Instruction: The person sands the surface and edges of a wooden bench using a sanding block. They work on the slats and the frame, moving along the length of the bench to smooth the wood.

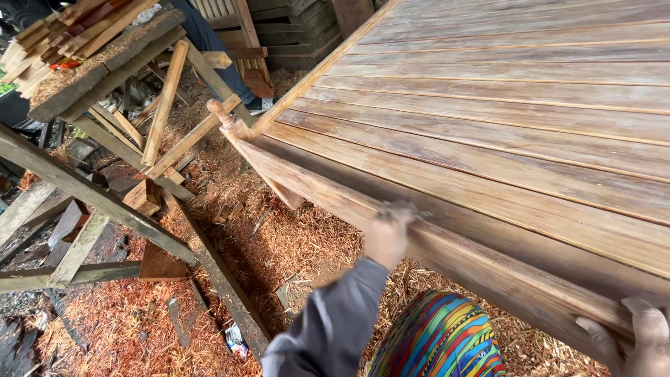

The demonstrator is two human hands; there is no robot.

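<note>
rubbing the front rail (447, 255) of a slatted wooden panel (502, 119), left hand (387, 234) blurred, clasping something unclear; right hand (638, 335) grips the rail's edge; finish uneven, work looks partway.

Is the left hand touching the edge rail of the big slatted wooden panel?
Touching. The head view shows the left hand pressed against the rail of the wooden panel, fingers blurred on its edge.

Wood shavings (279, 244) covered the ground, w/ a rough timber trestle (105, 202) standing left. Stacked sticks (70, 28) lay on a plank (105, 66) up top, another person's jeans leg & shoe (259, 105) just beyond.
</note>
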